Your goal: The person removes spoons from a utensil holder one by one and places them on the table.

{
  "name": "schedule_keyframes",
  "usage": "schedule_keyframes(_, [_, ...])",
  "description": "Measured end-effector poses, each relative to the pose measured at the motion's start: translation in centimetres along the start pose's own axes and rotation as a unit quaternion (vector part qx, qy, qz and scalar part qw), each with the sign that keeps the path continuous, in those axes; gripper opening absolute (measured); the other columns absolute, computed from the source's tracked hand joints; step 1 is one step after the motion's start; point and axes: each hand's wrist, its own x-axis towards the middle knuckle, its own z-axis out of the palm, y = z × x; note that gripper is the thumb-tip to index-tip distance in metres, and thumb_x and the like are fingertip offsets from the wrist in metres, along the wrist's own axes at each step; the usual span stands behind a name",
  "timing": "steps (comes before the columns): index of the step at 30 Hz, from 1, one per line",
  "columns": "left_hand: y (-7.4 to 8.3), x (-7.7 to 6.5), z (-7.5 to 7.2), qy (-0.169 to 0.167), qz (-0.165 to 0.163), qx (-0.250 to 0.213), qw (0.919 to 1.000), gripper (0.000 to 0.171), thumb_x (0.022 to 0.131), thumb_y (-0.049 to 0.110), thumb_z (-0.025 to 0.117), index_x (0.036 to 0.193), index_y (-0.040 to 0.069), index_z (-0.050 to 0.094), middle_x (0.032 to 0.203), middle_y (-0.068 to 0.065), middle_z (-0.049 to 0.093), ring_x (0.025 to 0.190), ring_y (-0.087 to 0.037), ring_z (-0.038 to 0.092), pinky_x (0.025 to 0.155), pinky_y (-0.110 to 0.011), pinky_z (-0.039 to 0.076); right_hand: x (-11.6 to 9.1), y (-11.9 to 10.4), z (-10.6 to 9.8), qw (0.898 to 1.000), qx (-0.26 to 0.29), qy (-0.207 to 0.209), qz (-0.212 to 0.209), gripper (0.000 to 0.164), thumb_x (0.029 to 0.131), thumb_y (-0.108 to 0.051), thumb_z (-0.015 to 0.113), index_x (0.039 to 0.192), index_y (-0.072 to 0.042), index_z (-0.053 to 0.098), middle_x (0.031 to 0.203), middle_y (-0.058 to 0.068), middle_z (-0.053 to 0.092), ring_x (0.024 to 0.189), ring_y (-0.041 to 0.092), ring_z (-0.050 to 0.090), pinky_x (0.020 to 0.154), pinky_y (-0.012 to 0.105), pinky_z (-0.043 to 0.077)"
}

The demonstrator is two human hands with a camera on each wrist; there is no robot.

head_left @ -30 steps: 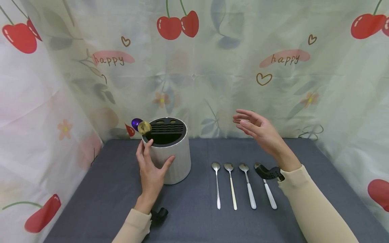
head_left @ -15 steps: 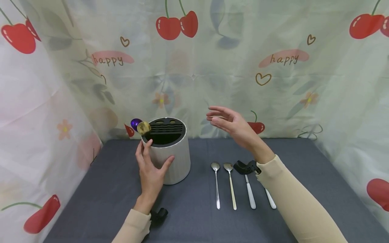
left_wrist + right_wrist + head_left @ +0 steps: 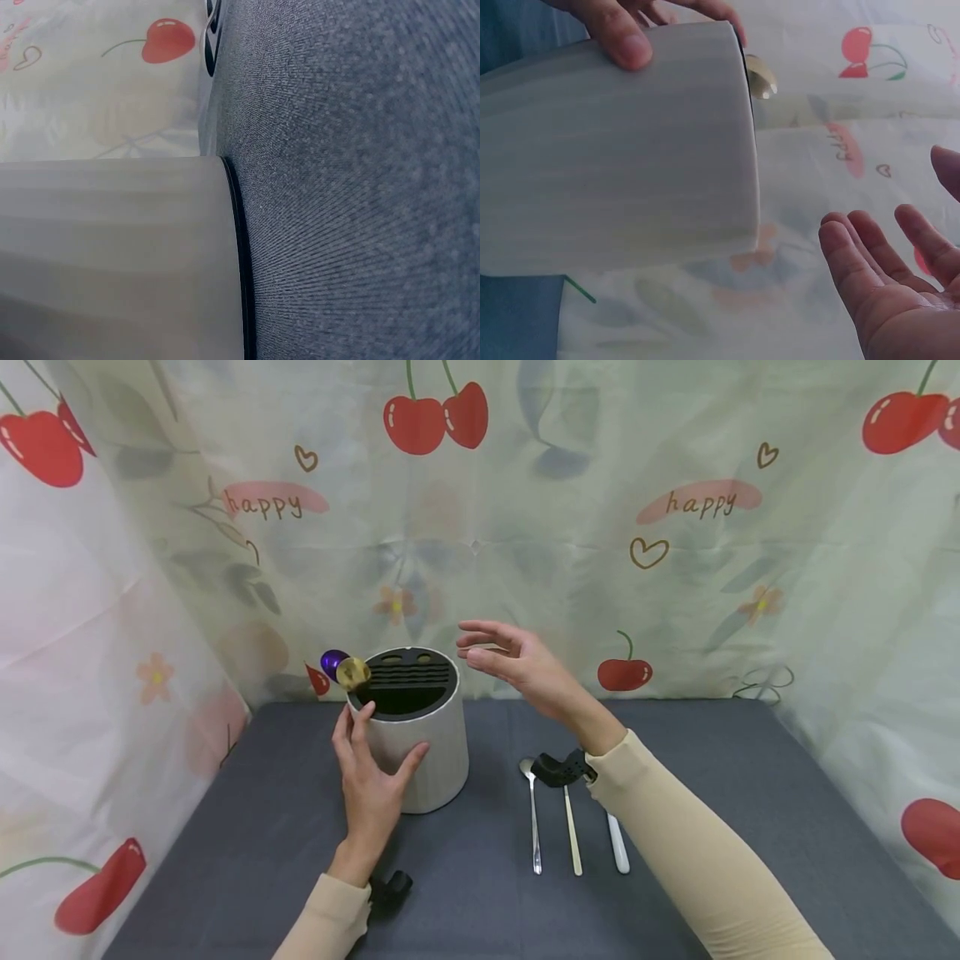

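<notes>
A whitish ribbed utensil holder (image 3: 431,768) with a black slotted top stands on the table, left of centre. My left hand (image 3: 371,793) grips its near left side, thumb and fingers spread round the wall. Out of its open front compartment lean a purple spoon (image 3: 332,662) and a gold spoon (image 3: 352,674), only their bowls showing. My right hand (image 3: 517,664) hovers just right of the rim, fingers extended and apart from the holder; in the right wrist view the palm (image 3: 907,315) carries nothing. The left wrist view shows the holder's wall (image 3: 120,247) and base.
Right of the holder lie a silver spoon (image 3: 535,827), a spoon with a cream handle (image 3: 573,835) and one with a white handle (image 3: 618,847), partly under my right arm. Patterned curtains (image 3: 480,552) stand behind and beside the dark grey tablecloth (image 3: 465,902).
My right hand has moved left toward the holder, and its sleeve now covers the rightmost white-handled spoon. My left hand and the holder stay in place.
</notes>
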Motion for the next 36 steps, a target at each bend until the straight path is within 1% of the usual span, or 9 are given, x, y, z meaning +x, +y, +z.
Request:
schedule_keyframes(4, [-0.1,0.2,0.0,0.001,0.005,0.001,1.0000,0.098,0.082,0.028,0.092,0.160,0.029,0.034,0.167,-0.015,0.019,0.147,-0.045,0.034,0.111,-0.072,0.034,0.6,0.1,0.9,1.000,0.010,-0.009,0.004,0.050,0.105,-0.016,0.062,0.154,-0.015,0.050,0.147,0.014,0.056,0.136,0.031,0.054,0.114,0.053,0.039])
schedule_keyframes(7, [-0.2,0.3,0.1,0.001,0.007,0.002,1.0000,0.098,0.082,0.027,0.092,0.160,0.029,0.034,0.167,-0.015,0.019,0.147,-0.045,0.034,0.110,-0.072,0.034,1.1,0.3,1.5,1.000,0.019,-0.018,0.002,0.049,0.106,-0.015,0.061,0.154,-0.014,0.050,0.149,0.019,0.054,0.137,0.031,0.053,0.116,0.054,0.038])
schedule_keyframes(10, [-0.2,0.4,0.0,0.000,0.005,0.002,1.0000,0.098,0.082,0.028,0.092,0.160,0.029,0.033,0.167,-0.015,0.019,0.147,-0.045,0.033,0.111,-0.072,0.034,1.6,0.4,2.0,0.999,0.020,-0.025,-0.001,0.048,0.106,-0.016,0.060,0.154,-0.014,0.050,0.149,0.021,0.053,0.137,0.030,0.053,0.116,0.053,0.038])
schedule_keyframes(12, [-0.1,0.4,0.0,-0.002,0.003,0.001,1.0000,0.097,0.082,0.028,0.092,0.160,0.029,0.033,0.168,-0.015,0.018,0.148,-0.045,0.032,0.111,-0.072,0.033,1.8,0.4,2.5,0.999,0.020,-0.031,-0.006,0.048,0.106,-0.015,0.059,0.154,-0.014,0.051,0.149,0.023,0.053,0.137,0.031,0.053,0.116,0.053,0.038])
schedule_keyframes(17, [-0.1,0.4,0.0,-0.004,0.000,0.001,1.0000,0.097,0.083,0.030,0.091,0.160,0.030,0.032,0.168,-0.015,0.018,0.148,-0.045,0.032,0.112,-0.072,0.033,2.6,0.2,3.7,0.999,0.018,-0.041,-0.007,0.048,0.106,-0.016,0.058,0.154,-0.013,0.050,0.149,0.023,0.053,0.137,0.032,0.054,0.115,0.051,0.040])
schedule_keyframes(23, [-0.3,0.4,0.0,0.002,0.011,0.003,0.9999,0.096,0.083,0.027,0.091,0.160,0.028,0.033,0.168,-0.015,0.018,0.148,-0.045,0.032,0.111,-0.071,0.034,4.1,-0.1,5.5,0.999,0.003,-0.046,0.000,0.049,0.106,-0.017,0.059,0.154,-0.011,0.049,0.148,0.020,0.055,0.135,0.026,0.055,0.114,0.046,0.043])
schedule_keyframes(27, [-0.4,0.3,0.0,0.008,0.020,0.001,0.9998,0.096,0.082,0.024,0.092,0.159,0.026,0.034,0.167,-0.016,0.018,0.149,-0.046,0.031,0.111,-0.071,0.035,5.2,-0.1,6.8,0.999,-0.008,-0.049,0.006,0.050,0.106,-0.018,0.060,0.154,-0.011,0.050,0.147,0.017,0.056,0.133,0.022,0.057,0.114,0.043,0.042])
schedule_keyframes(34, [-0.4,0.1,0.1,0.010,0.032,0.007,0.9994,0.097,0.081,0.024,0.092,0.159,0.024,0.034,0.167,-0.018,0.018,0.150,-0.046,0.030,0.110,-0.069,0.036,6.1,0.3,8.5,0.998,-0.018,-0.053,0.011,0.049,0.107,-0.016,0.059,0.154,-0.007,0.048,0.146,0.017,0.056,0.132,0.025,0.057,0.111,0.039,0.045])
schedule_keyframes(36, [-0.4,0.1,0.1,0.010,0.036,0.008,0.9993,0.097,0.081,0.024,0.092,0.159,0.023,0.034,0.167,-0.019,0.018,0.150,-0.045,0.030,0.110,-0.069,0.037,6.2,0.4,8.9,0.998,-0.025,-0.050,0.014,0.048,0.108,-0.017,0.059,0.154,-0.009,0.049,0.146,0.015,0.056,0.133,0.025,0.057,0.111,0.038,0.046])
